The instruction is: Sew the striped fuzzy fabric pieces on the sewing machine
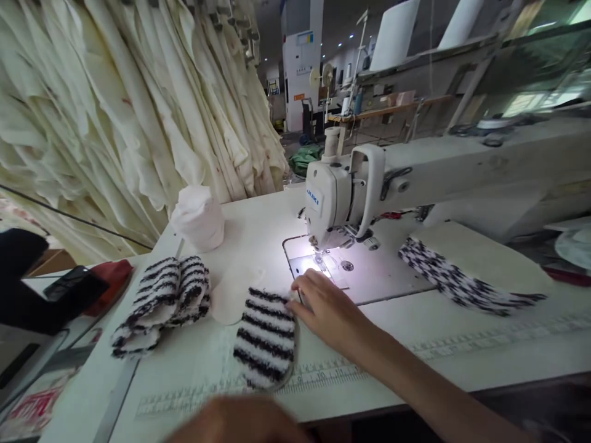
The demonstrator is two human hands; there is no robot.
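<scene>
A black-and-white striped fuzzy fabric piece [265, 338] with a rounded lower end lies flat on the sewing table, over a pale backing that shows along its right edge. My right hand [323, 311] is at its upper right corner, thumb touching or very near the edge and the forefinger a little apart from the thumb. My left hand [240, 421] is a blur at the bottom edge, below the striped piece, and its fingers cannot be made out. Just behind my right fingertips is the lit needle area of the sewing machine [327, 197]. A pale rounded piece [231, 298] lies left of the striped one.
Folded striped fabric [166, 301] and a white cloth bundle [198, 218] sit on the left. Right of the machine head lie a cream panel [484, 255] and a patterned strip [462, 283]. A ruler [332, 372] runs along the front. Cream cloths [138, 111] hang behind.
</scene>
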